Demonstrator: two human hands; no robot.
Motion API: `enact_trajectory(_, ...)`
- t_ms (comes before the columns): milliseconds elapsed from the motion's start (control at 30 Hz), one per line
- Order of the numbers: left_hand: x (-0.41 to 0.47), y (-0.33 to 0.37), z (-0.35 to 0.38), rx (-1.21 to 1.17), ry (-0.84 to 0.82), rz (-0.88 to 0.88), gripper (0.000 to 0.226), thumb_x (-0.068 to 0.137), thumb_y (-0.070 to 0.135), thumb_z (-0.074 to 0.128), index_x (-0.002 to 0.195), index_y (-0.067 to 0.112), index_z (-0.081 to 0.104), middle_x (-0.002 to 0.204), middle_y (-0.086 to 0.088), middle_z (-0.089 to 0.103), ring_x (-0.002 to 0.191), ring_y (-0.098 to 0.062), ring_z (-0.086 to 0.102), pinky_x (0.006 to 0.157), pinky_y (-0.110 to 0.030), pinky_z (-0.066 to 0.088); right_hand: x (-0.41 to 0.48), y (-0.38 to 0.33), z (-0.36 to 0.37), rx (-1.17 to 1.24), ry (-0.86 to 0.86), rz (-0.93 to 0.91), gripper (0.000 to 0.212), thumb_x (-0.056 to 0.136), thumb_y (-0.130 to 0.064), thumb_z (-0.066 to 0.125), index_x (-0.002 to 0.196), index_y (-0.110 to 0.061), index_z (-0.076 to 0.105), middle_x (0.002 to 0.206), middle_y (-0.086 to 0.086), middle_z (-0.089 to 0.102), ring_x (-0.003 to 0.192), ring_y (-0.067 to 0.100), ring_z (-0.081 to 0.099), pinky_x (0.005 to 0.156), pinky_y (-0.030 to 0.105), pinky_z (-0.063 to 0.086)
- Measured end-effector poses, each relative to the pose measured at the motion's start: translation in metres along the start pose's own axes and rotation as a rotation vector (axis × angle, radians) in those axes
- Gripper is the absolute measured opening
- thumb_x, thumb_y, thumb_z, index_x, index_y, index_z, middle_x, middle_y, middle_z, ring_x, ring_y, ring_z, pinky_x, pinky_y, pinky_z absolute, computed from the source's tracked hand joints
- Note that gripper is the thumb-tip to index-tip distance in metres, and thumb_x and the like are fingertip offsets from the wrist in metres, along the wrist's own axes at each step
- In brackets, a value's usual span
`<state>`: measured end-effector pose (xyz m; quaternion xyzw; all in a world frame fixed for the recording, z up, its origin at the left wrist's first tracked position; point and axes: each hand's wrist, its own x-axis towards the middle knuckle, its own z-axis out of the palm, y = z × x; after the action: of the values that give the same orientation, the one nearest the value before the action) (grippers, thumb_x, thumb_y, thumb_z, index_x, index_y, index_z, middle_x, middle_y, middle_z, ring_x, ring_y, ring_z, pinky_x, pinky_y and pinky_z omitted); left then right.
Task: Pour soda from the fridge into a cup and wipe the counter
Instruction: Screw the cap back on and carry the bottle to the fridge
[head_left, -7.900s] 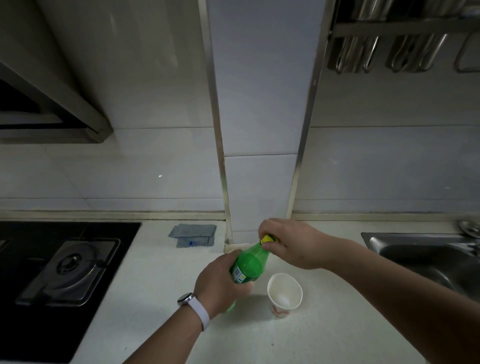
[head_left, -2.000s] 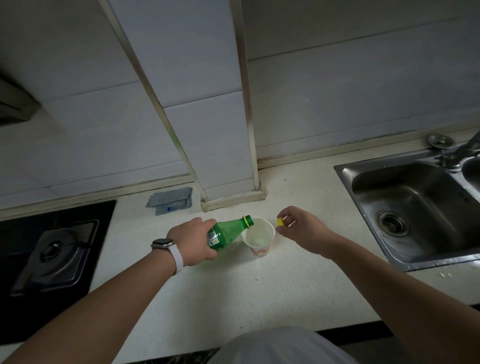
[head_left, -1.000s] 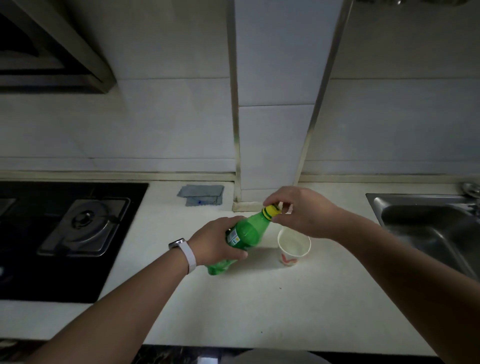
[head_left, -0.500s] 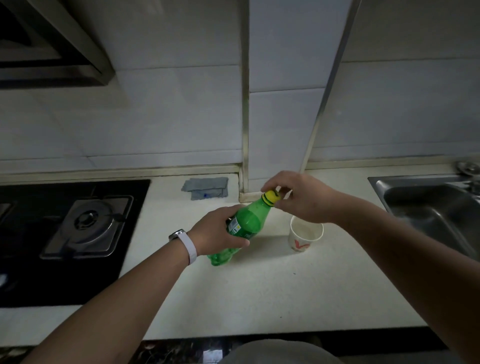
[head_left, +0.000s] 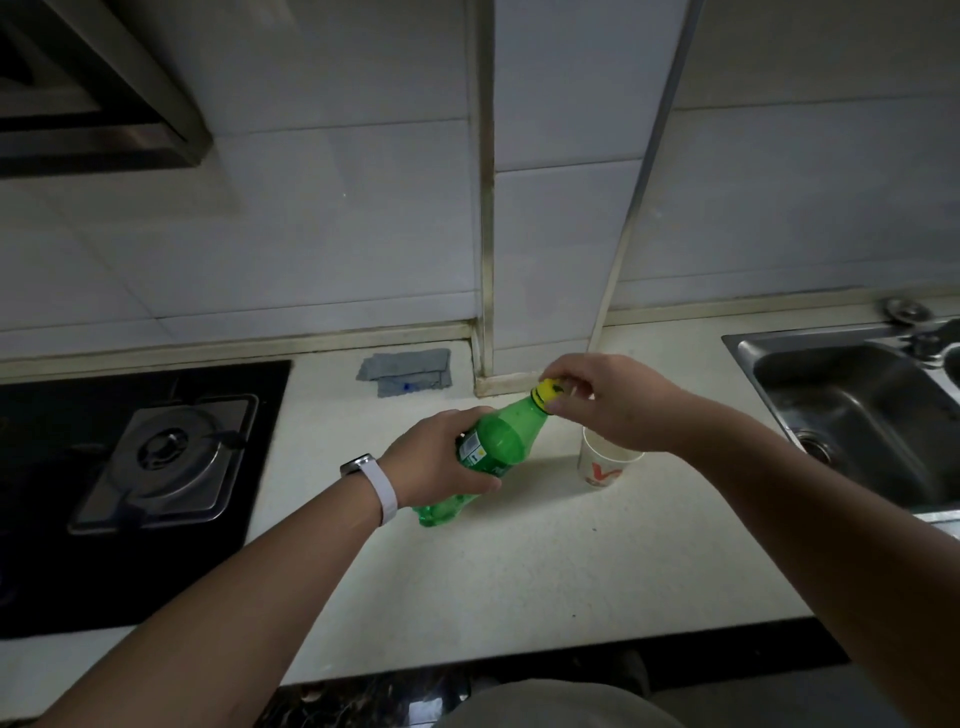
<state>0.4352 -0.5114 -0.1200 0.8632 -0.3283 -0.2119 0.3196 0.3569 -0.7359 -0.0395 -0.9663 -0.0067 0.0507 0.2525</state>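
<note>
Pinching the yellow cap with right-hand fingers, on top of the green soda bottle. Wrapping the left hand tight around the bottle's middle, tipping it toward the right hand, bottom end low over the white counter. Standing just beside: paper cup, partly hidden under the right wrist. Lying by the wall: grey cloth.
</note>
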Motion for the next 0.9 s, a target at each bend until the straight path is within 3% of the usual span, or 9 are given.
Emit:
enact_trajectory(100, -0.002, 0.000, -0.001, -0.045, 0.021, 0.007, 0.073, 0.068, 0.030, 0.086, 0.132, 0.041, 0.052, 0.111, 0.015, 0.064, 0.093, -0.002, 0.060, 0.081, -0.026, 0.052, 0.001, -0.001, 0.006, -0.154, 0.021, 0.119, 0.047, 0.094, -0.062, 0.040, 0.086, -0.019, 0.057, 0.077, -0.001, 0.059, 0.068, 0.014, 0.055, 0.059, 0.031, 0.043)
enact_trajectory(167, -0.002, 0.000, -0.001, -0.057, 0.016, -0.001, 0.073, 0.068, 0.030, 0.086, 0.132, 0.040, 0.052, 0.112, 0.013, 0.065, 0.093, -0.005, 0.061, 0.081, -0.026, 0.052, -0.004, -0.003, 0.007, 0.044, 0.053, 0.074, 0.032, 0.092, -0.054, 0.054, 0.109, -0.027, 0.058, 0.092, -0.007, 0.058, 0.075, 0.007, 0.057, 0.067, 0.027, 0.048)
enact_trajectory(233, -0.003, -0.001, 0.001, -0.025, 0.001, 0.000, 0.077, 0.068, 0.034, 0.085, 0.136, 0.038, 0.050, 0.117, 0.011, 0.064, 0.097, -0.008, 0.060, 0.084, -0.026, 0.051, -0.008, -0.004, 0.004, 0.152, 0.049, -0.007, 0.042, 0.090, -0.033, 0.067, 0.130, -0.029, 0.054, 0.106, -0.012, 0.057, 0.084, 0.003, 0.059, 0.075, 0.021, 0.050)
enact_trajectory(333, -0.004, -0.001, 0.002, 0.003, -0.004, -0.004, 0.080, 0.067, 0.037, 0.085, 0.138, 0.038, 0.047, 0.121, 0.011, 0.062, 0.102, -0.010, 0.059, 0.088, -0.031, 0.053, -0.011, -0.004, 0.003, 0.046, 0.060, -0.052, 0.030, 0.092, -0.020, 0.064, 0.122, -0.024, 0.060, 0.104, -0.012, 0.057, 0.086, 0.005, 0.055, 0.072, 0.016, 0.044)
enact_trajectory(500, -0.002, -0.001, 0.004, -0.001, -0.011, -0.018, 0.069, 0.067, 0.034, 0.084, 0.127, 0.043, 0.053, 0.111, 0.015, 0.067, 0.099, -0.010, 0.063, 0.087, -0.038, 0.056, -0.010, -0.008, 0.013, -0.175, 0.051, 0.001, 0.023, 0.098, -0.038, 0.052, 0.117, -0.025, 0.054, 0.101, -0.010, 0.053, 0.085, 0.011, 0.054, 0.077, 0.030, 0.049)
enact_trajectory(633, 0.000, -0.003, 0.004, 0.006, -0.048, -0.038, 0.062, 0.066, 0.035, 0.082, 0.119, 0.048, 0.054, 0.106, 0.017, 0.069, 0.096, -0.008, 0.065, 0.084, -0.041, 0.057, -0.010, -0.006, 0.020, -0.302, 0.019, -0.005, 0.029, 0.099, -0.048, 0.043, 0.112, -0.023, 0.052, 0.101, -0.007, 0.056, 0.081, 0.012, 0.055, 0.074, 0.035, 0.051)
enact_trajectory(767, 0.002, 0.000, 0.004, 0.024, -0.062, -0.022, 0.057, 0.065, 0.035, 0.080, 0.115, 0.046, 0.056, 0.102, 0.018, 0.068, 0.094, -0.008, 0.064, 0.082, -0.041, 0.056, -0.005, 0.001, 0.026, -0.396, 0.056, 0.025, 0.047, 0.098, -0.058, 0.031, 0.090, -0.017, 0.053, 0.080, -0.005, 0.054, 0.067, 0.015, 0.052, 0.059, 0.033, 0.044)
enact_trajectory(900, 0.006, 0.006, 0.008, 0.019, -0.046, 0.006, 0.059, 0.064, 0.034, 0.078, 0.117, 0.045, 0.054, 0.105, 0.012, 0.066, 0.095, -0.013, 0.062, 0.083, -0.044, 0.054, -0.005, 0.008, 0.031, -0.328, 0.127, 0.086, 0.056, 0.096, -0.061, 0.029, 0.076, -0.015, 0.055, 0.067, -0.002, 0.055, 0.060, 0.019, 0.056, 0.055, 0.034, 0.047)
